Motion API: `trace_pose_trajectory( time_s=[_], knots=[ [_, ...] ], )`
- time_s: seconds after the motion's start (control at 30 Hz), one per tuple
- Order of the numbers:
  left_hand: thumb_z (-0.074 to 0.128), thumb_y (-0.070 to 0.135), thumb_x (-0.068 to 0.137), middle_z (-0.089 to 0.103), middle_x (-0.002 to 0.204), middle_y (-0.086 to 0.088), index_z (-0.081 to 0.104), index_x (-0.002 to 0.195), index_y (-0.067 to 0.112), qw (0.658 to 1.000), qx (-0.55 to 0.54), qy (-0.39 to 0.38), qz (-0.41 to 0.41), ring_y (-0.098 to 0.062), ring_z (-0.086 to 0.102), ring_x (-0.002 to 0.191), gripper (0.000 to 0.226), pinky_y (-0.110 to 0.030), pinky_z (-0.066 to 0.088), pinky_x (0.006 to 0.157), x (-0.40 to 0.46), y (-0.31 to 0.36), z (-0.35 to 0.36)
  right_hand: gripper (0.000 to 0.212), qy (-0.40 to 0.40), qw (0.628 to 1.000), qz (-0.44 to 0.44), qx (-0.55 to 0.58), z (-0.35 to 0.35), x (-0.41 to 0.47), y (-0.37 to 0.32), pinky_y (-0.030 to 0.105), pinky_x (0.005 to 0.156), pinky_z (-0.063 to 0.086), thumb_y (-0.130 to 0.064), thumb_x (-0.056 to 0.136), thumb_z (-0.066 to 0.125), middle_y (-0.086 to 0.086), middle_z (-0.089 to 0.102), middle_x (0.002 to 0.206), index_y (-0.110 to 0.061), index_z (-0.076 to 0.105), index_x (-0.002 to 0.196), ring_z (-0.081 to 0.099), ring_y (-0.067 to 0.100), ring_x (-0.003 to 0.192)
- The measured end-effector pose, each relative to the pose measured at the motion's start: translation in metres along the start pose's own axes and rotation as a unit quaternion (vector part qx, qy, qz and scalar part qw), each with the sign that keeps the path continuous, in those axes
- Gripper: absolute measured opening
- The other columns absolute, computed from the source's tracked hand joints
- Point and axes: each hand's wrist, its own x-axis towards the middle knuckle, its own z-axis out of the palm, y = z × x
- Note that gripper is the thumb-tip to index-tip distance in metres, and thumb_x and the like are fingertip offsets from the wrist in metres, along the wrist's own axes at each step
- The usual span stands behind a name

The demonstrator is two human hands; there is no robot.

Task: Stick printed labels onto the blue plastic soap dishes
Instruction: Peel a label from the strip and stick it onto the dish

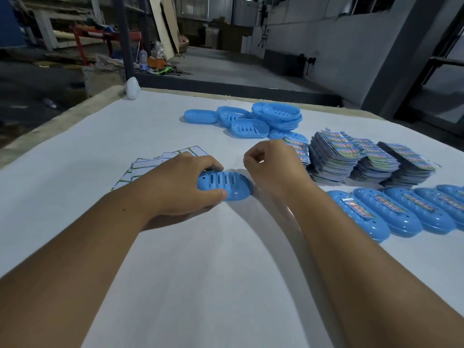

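1. White table point(175, 247) held three label stacks point(371, 159), print unreadable.
2. Left hand point(180, 187) gripped a dish point(226, 185) at centre.
3. Right hand point(273, 167) curled, perhaps pinching something.
4. Four or five labelled dishes point(391, 212) lay right.

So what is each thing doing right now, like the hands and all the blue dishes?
left hand: grips the slotted dish
slotted dish: on the table, held, no label visible
right hand: fingers curled; holding anything, cannot tell
row of dishes: labelled, overlapping
far dishes: unlabelled, piled loosely
label stacks: stacked, unused
white sheets: fanned out flat
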Motion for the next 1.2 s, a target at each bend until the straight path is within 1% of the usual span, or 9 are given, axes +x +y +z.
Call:
trace_pose_trajectory(
  time_s=[0.17, 0.33, 0.43, 0.5, 0.7, 0.87, 1.0, 1.1, 1.2],
  knots=[
    [0.066, 0.063, 0.078, 0.055, 0.111, 0.014, 0.056, 0.127, 0.045, 1.000, 0.003, 0.001, -0.001, -0.001, 0.055, 0.093, 0.054, -0.021, 0.043, 0.072, 0.000, 0.001, 0.000, 0.017, -0.005, 0.999, -0.002, -0.033, 0.001, 0.000, 0.000, 0.042, 0.080, 0.059, -0.022, 0.092, 0.058, -0.002, 0.075, 0.090, -0.020, 0.075, 0.091, 0.067, 0.022, 0.088],
    [0.066, 0.063, 0.080, 0.053, 0.111, 0.019, 0.056, 0.130, 0.042, 1.000, -0.006, 0.020, 0.001, -0.005, 0.052, 0.102, 0.056, -0.026, 0.044, 0.082, 0.001, 0.002, 0.002, 0.027, 0.111, 0.985, 0.005, -0.130, -0.012, 0.006, 0.008, 0.036, 0.081, 0.044, -0.014, 0.095, 0.055, 0.009, 0.067, 0.120, -0.014, 0.068, 0.119, 0.057, 0.031, 0.113],
    [0.065, 0.064, 0.081, 0.045, 0.100, 0.030, 0.057, 0.129, 0.042, 0.999, -0.007, 0.037, 0.009, -0.002, 0.047, 0.105, 0.053, -0.026, 0.039, 0.084, 0.002, 0.001, 0.004, 0.013, 0.083, 0.968, 0.032, -0.235, -0.021, 0.007, 0.014, 0.038, 0.078, 0.032, -0.010, 0.090, 0.056, 0.012, 0.065, 0.116, -0.016, 0.055, 0.102, 0.054, 0.035, 0.110],
    [0.064, 0.065, 0.081, 0.050, 0.109, 0.025, 0.058, 0.127, 0.042, 0.999, 0.000, 0.049, 0.014, -0.002, 0.047, 0.108, 0.052, -0.027, 0.038, 0.084, 0.003, 0.001, 0.005, 0.017, 0.043, 0.962, 0.059, -0.265, -0.023, 0.006, 0.016, 0.037, 0.076, 0.032, -0.008, 0.088, 0.057, 0.011, 0.066, 0.114, -0.019, 0.049, 0.097, 0.055, 0.033, 0.097],
    [0.065, 0.063, 0.083, 0.058, 0.125, 0.017, 0.060, 0.122, 0.041, 0.997, 0.005, 0.076, 0.017, -0.005, 0.048, 0.110, 0.045, -0.030, 0.041, 0.086, 0.004, 0.001, 0.006, 0.035, 0.063, 0.967, 0.096, -0.229, -0.030, 0.011, 0.019, 0.036, 0.074, 0.037, -0.008, 0.090, 0.058, 0.013, 0.065, 0.115, -0.018, 0.063, 0.123, 0.060, 0.037, 0.099],
    [0.066, 0.060, 0.084, 0.058, 0.122, 0.016, 0.061, 0.121, 0.042, 0.996, 0.002, 0.083, 0.019, -0.004, 0.048, 0.109, 0.042, -0.030, 0.042, 0.088, 0.003, 0.003, 0.006, 0.015, 0.038, 0.969, 0.085, -0.229, -0.030, 0.010, 0.020, 0.034, 0.067, 0.036, -0.006, 0.081, 0.060, 0.006, 0.057, 0.086, -0.015, 0.057, 0.093, 0.049, 0.033, 0.080],
    [0.067, 0.059, 0.085, 0.058, 0.120, 0.017, 0.061, 0.121, 0.041, 0.996, 0.003, 0.087, 0.018, -0.004, 0.048, 0.108, 0.041, -0.030, 0.042, 0.086, 0.003, 0.004, 0.006, 0.017, 0.026, 0.970, 0.079, -0.229, -0.033, 0.009, 0.021, 0.033, 0.064, 0.036, -0.001, 0.079, 0.058, 0.002, 0.046, 0.073, -0.014, 0.056, 0.091, 0.049, 0.033, 0.077],
    [0.066, 0.059, 0.085, 0.059, 0.120, 0.016, 0.061, 0.122, 0.040, 0.996, 0.006, 0.088, 0.015, -0.005, 0.048, 0.108, 0.041, -0.030, 0.044, 0.088, 0.004, 0.005, 0.006, 0.022, 0.042, 0.972, 0.073, -0.219, -0.035, 0.009, 0.020, 0.031, 0.062, 0.035, 0.002, 0.079, 0.057, 0.008, 0.058, 0.082, -0.014, 0.061, 0.094, 0.049, 0.035, 0.080],
    [0.064, 0.058, 0.087, 0.061, 0.117, 0.015, 0.064, 0.119, 0.037, 0.994, 0.005, 0.108, 0.020, -0.005, 0.047, 0.107, 0.038, -0.029, 0.042, 0.087, 0.004, 0.005, 0.006, 0.037, 0.084, 0.974, 0.084, -0.195, -0.035, 0.010, 0.022, 0.034, 0.071, 0.040, 0.001, 0.086, 0.057, 0.014, 0.068, 0.108, -0.014, 0.069, 0.117, 0.049, 0.032, 0.083]
  ],
)
